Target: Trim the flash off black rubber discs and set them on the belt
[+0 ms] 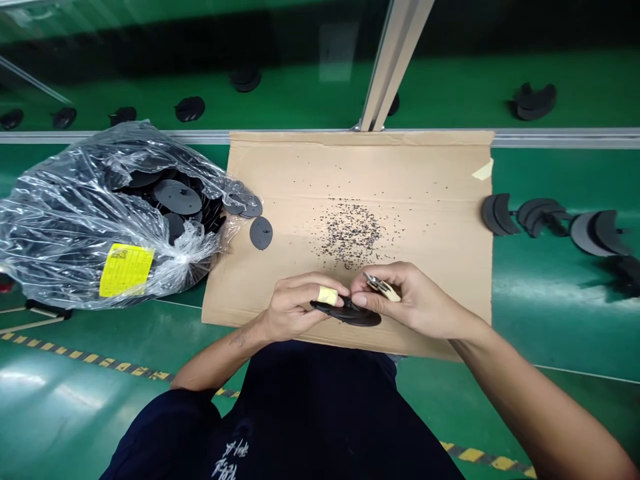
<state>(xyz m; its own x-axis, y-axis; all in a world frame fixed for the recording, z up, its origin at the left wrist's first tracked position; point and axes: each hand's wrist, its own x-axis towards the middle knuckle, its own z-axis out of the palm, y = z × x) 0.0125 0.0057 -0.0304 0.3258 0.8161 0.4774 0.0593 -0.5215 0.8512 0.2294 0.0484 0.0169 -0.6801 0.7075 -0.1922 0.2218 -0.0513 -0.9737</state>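
Observation:
My left hand point(299, 303), with yellow tape round one finger, is closed on the edge of a small stack of thin black plastic discs point(356, 316). The discs are held tilted, close to my body, above the cardboard's near edge. In my right hand point(407, 297) is a small pair of pliers point(383, 287) with a metal head and cream handles, tucked against the fingers. The thumb and fingertips of that hand meet at the top of the discs; what they pinch there is hidden. Many tiny black bits point(353, 233) lie scattered on the cardboard beyond my hands.
A cardboard sheet point(440, 233) covers the green table. To the left lies a clear plastic bag point(70, 207) full of black discs, with a yellow label. One loose disc point(261, 233) sits beside it. Stacked black pieces point(545, 217) stand right. A metal post point(395, 67) rises behind.

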